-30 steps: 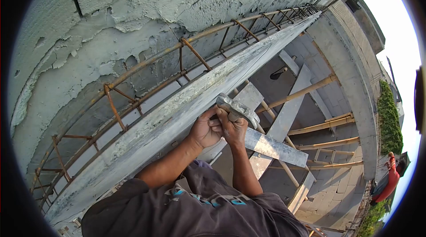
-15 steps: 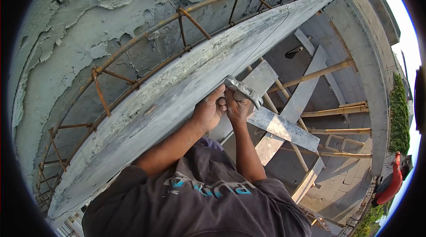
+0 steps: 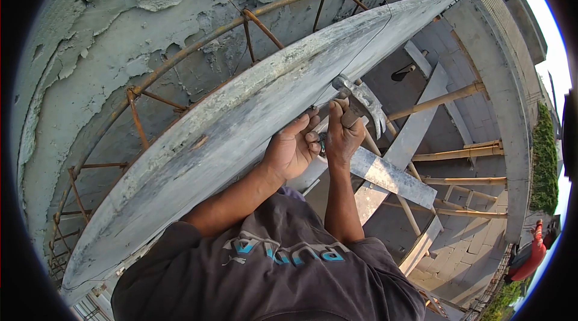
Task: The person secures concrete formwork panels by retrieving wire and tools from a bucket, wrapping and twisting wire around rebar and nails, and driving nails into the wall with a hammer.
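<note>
My right hand grips a claw hammer just below its grey metal head. Close beside it, my left hand has its fingers curled at the face of a long grey form board. Between its fingertips something small and dark shows, too small to name. A thin wire runs down the board toward the fingers. Behind the board's upper edge lies a rusty rebar cage.
A rough plastered wall rises beyond the rebar. Below right are metal planks, bamboo poles and a curved concrete beam. A person in red is at the far right.
The hammer and my right hand have moved up and right, away from my left hand, which stays at the board. The board's upper edge now hides more of the rebar.
</note>
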A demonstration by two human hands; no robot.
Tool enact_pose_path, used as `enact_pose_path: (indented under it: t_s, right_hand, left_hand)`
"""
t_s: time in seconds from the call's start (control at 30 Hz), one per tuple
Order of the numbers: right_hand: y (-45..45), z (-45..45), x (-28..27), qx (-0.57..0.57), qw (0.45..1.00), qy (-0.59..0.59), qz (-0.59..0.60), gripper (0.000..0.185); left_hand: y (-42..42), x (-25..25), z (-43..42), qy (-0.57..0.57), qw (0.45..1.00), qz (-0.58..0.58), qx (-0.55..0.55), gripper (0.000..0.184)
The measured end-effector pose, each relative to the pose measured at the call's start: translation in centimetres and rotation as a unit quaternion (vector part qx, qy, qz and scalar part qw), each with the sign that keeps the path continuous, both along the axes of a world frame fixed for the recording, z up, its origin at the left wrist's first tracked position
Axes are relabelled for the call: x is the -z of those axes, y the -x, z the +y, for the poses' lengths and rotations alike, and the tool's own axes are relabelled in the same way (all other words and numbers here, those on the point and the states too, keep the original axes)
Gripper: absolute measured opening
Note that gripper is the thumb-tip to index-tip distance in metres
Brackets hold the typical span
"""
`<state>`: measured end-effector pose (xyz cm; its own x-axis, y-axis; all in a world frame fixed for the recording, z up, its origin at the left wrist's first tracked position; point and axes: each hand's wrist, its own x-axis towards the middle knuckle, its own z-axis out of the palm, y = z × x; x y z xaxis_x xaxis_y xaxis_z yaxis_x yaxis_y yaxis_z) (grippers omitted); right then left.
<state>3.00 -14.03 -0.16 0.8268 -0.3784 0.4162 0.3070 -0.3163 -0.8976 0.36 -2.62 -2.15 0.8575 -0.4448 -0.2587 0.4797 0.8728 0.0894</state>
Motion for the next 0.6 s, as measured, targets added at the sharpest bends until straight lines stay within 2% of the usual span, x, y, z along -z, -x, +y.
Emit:
enact_pose_path:
  t_s: [0.1, 0.23, 0.27, 0.37, 0.4, 0.43, 0.5, 0.6]
  right_hand:
    - [0.7, 0.7, -1.4, 0.000, 0.998, 0.043, 0.038, 0.013]
    - [1.3, 2.1, -1.9, -0.067, 0.993, -0.073, 0.064, 0.013]
    - [1.6, 2.5, -2.2, -0.060, 0.996, -0.046, 0.056, 0.013]
    - [2.7, 2.6, -2.3, -0.098, 0.985, -0.045, 0.136, 0.015]
    - [3.3, 2.5, -2.9, -0.096, 0.969, -0.025, 0.228, 0.017]
    - [3.0, 1.9, -2.1, -0.112, 0.983, 0.062, 0.128, 0.018]
    - [1.8, 0.3, 1.2, -0.139, 0.961, 0.229, -0.076, 0.019]
    - [1.1, -0.3, 4.0, -0.169, 0.968, 0.160, -0.091, 0.019]
  left_hand:
    - [0.1, -0.3, 0.0, 0.012, 1.000, 0.003, 0.003, 0.024]
    - [0.0, 0.3, 0.4, 0.026, 0.998, -0.048, 0.012, 0.020]
    - [0.0, 0.7, 0.6, 0.025, 0.998, -0.053, 0.019, 0.019]
    - [0.1, 1.1, 1.1, -0.011, 0.999, -0.049, 0.019, 0.015]
    - [0.5, 1.2, 1.1, -0.028, 0.999, -0.043, 0.017, 0.015]
    - [0.8, 1.3, 1.2, -0.041, 0.999, -0.028, 0.016, 0.015]
    - [1.4, 1.5, 1.3, -0.069, 0.998, 0.003, 0.012, 0.016]
    - [2.1, 1.6, 1.3, -0.112, 0.994, 0.017, 0.010, 0.014]
